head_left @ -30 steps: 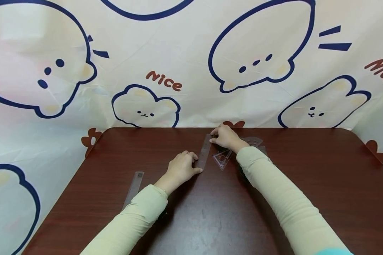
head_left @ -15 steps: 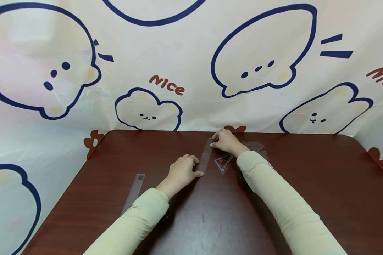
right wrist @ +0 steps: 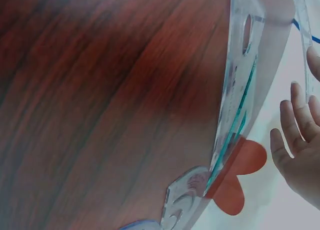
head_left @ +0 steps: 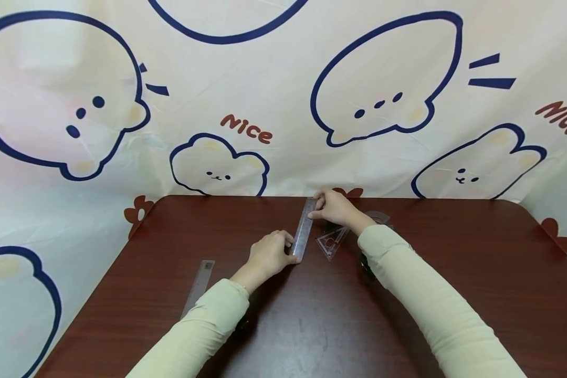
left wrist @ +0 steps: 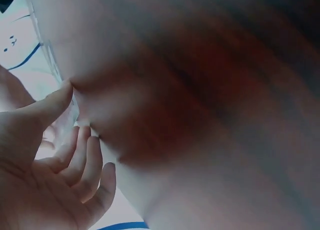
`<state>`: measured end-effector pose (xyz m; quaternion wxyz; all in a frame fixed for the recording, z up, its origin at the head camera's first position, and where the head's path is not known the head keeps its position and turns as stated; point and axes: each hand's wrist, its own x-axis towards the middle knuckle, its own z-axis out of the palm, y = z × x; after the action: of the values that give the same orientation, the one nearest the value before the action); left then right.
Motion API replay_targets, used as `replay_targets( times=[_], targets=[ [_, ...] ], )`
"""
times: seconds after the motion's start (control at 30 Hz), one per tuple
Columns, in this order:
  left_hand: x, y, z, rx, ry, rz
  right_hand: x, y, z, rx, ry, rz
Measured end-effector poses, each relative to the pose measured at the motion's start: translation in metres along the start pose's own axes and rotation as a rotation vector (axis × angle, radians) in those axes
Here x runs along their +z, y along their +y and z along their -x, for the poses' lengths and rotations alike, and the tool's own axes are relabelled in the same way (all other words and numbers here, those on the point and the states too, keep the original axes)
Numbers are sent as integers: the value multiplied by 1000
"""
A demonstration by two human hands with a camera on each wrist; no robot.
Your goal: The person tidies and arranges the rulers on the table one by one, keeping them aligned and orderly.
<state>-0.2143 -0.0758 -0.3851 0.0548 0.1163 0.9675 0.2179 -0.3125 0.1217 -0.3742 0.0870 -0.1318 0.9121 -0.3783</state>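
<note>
A clear plastic ruler (head_left: pixel 304 230) slants away from me near the back middle of the table. My left hand (head_left: pixel 266 256) holds its near end between thumb and fingers. At the far end, my right hand (head_left: pixel 337 208) pinches the ruler's right edge. In the right wrist view, the ruler (right wrist: pixel 305 49) shows as a clear strip by the fingertips, raised off the tabletop. The left wrist view has the left hand (left wrist: pixel 60 160) with its thumb and fingertips at the clear edge. Just right of the ruler lies a clear triangular set square (head_left: pixel 333 249).
Behind my right wrist lies a clear protractor (head_left: pixel 379 216), partly covered. A second clear ruler (head_left: pixel 200 283) lies at left, its near end hidden by my left sleeve. The dark wooden table (head_left: pixel 477 294) meets a cartoon-printed cloth (head_left: pixel 293 131) at the back.
The ruler looks brighter, and its far end now reaches closer to the table's back edge. The right forearm has shifted slightly right; both hands keep their hold.
</note>
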Motion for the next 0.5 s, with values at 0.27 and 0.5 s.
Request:
replay_targets(
  times=[0.27, 0.5],
  targets=[
    [-2, -2, 4, 34, -53, 41, 4, -12, 10, -14, 30, -52],
    [-5, 2, 11, 101, -20, 11, -2, -14, 18, -46, 91, -16]
  ],
)
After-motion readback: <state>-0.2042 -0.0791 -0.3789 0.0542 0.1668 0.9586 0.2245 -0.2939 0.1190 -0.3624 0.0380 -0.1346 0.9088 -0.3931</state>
